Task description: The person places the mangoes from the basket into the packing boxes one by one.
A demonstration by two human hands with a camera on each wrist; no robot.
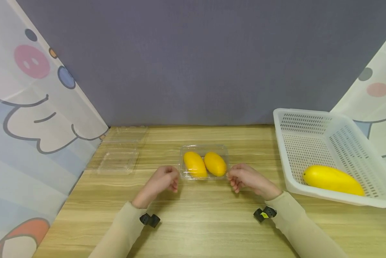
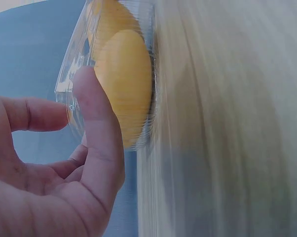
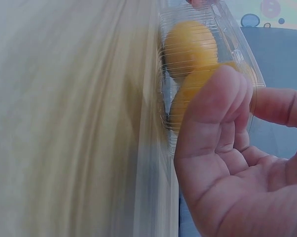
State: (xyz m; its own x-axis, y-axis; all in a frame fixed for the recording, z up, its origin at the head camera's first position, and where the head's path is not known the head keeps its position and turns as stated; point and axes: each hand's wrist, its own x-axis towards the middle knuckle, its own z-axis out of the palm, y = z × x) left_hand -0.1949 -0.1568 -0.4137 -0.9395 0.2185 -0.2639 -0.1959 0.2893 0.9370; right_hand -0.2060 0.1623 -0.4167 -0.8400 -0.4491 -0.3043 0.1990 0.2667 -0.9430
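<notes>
Two mangoes [image 1: 215, 163] held in one clear box [image 1: 203, 148], its two sides pinched by left hand [image 1: 163, 178] and right hand [image 1: 246, 176], one yellow fruit [image 1: 333, 180] in one white basket [image 1: 305, 147]

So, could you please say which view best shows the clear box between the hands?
The head view, showing nearly the whole clear box from above. The left wrist view gives a close-up partly behind the left hand; the right wrist view, one partly behind the right hand.

A person wears plain cream sleeves [image 1: 302, 229], with black wrist cameras [image 1: 150, 220] at both cuffs, the right marked yellow-green.
</notes>
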